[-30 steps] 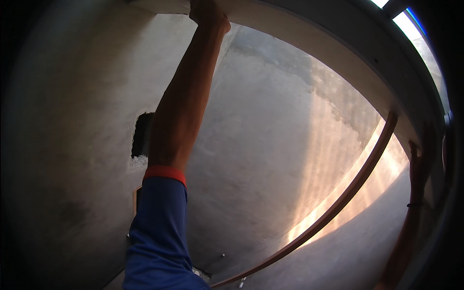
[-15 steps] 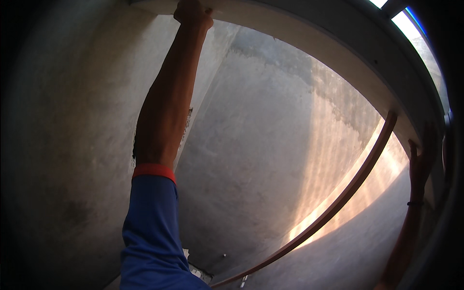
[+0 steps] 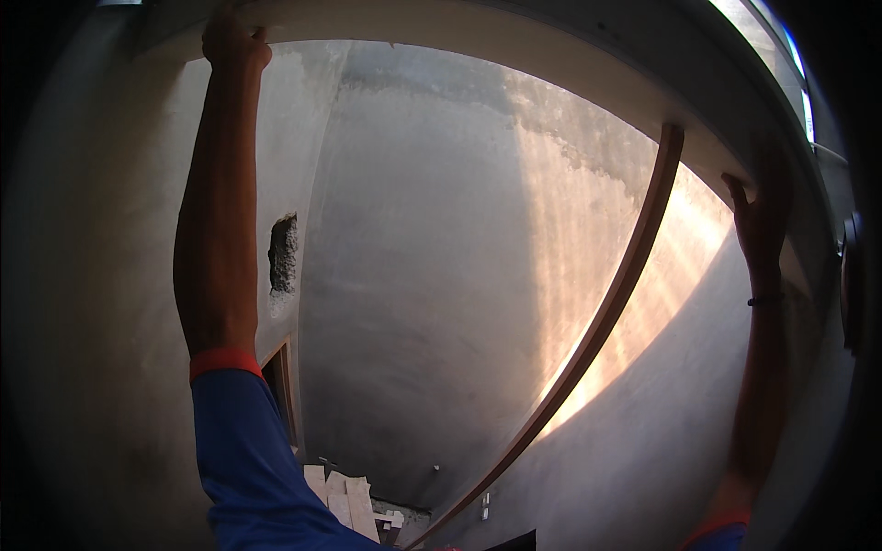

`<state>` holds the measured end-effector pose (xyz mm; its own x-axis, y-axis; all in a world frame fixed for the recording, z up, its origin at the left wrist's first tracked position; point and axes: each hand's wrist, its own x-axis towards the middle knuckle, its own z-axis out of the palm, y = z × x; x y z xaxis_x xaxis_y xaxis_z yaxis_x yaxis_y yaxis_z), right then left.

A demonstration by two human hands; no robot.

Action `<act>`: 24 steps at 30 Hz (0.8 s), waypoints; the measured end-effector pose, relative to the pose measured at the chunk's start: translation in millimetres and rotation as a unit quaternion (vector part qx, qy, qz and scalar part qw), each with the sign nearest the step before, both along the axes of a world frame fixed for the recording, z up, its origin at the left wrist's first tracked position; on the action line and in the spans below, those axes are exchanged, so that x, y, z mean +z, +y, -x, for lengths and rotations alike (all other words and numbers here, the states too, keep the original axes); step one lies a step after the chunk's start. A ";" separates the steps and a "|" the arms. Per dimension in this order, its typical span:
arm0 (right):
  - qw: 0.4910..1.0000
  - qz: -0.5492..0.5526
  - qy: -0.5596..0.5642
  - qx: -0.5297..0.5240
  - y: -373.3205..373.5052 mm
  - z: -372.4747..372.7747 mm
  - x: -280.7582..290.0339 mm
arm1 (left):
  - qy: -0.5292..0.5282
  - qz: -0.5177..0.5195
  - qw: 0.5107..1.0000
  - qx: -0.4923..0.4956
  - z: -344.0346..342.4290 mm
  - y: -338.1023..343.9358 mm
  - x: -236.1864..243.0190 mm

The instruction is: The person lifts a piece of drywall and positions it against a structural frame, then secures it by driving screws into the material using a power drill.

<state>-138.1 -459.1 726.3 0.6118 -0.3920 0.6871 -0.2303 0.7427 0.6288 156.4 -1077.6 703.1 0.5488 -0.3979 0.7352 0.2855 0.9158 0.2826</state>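
A long pale board or panel (image 3: 413, 20) spans the top of the view, its curve partly from the lens. At its left part my left hand (image 3: 236, 41) is raised and closed round the edge, with the thumb on the underside. My right hand (image 3: 763, 216) holds the board's right part, thumb on the underside and fingers up along its outer side, in dark shadow. A brown wooden pole (image 3: 611, 317) rises from the floor, and its upper end meets the board's underside near my right hand.
Grey plastered walls (image 3: 413, 239) surround me, with a rough hole (image 3: 283, 253) in the left one. Below it is a wooden frame (image 3: 281, 376). Several pale flat pieces (image 3: 344, 496) lie low at the bottom. Bright openings (image 3: 767, 37) show at the upper right.
My view has shifted, so the board, pole and both arms now sit further left, with the right hand higher. The wall hole and flat pieces show more fully. Both hands stay on the board.
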 end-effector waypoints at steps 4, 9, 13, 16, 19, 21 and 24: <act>1.000 0.016 0.014 0.004 1.0 3.1 -1.5 | -0.143 -0.102 0.951 0.254 6.4 37.4 -13.0; 1.000 0.011 0.015 -0.011 11.6 9.6 -3.7 | 0.124 0.012 0.848 -0.515 70.1 177.8 -42.2; 1.000 0.001 0.028 0.010 1.1 1.1 -1.6 | 0.035 0.139 0.790 -0.596 94.3 216.8 -40.6; 0.999 0.021 0.040 0.018 -4.9 1.5 -3.2 | -0.015 0.205 0.820 -0.533 106.4 222.7 -34.7; 0.989 0.080 -0.091 -0.089 -8.5 -4.8 -13.5 | 0.031 0.180 0.823 -0.538 109.4 224.5 -30.3; 0.996 0.035 -0.060 -0.062 -1.5 -2.5 -11.4 | 0.012 0.180 0.844 -0.506 123.6 206.6 -26.0; 0.996 0.049 -0.016 -0.067 1.0 -6.4 -5.6 | 0.044 0.156 0.834 -0.528 126.1 205.6 -17.8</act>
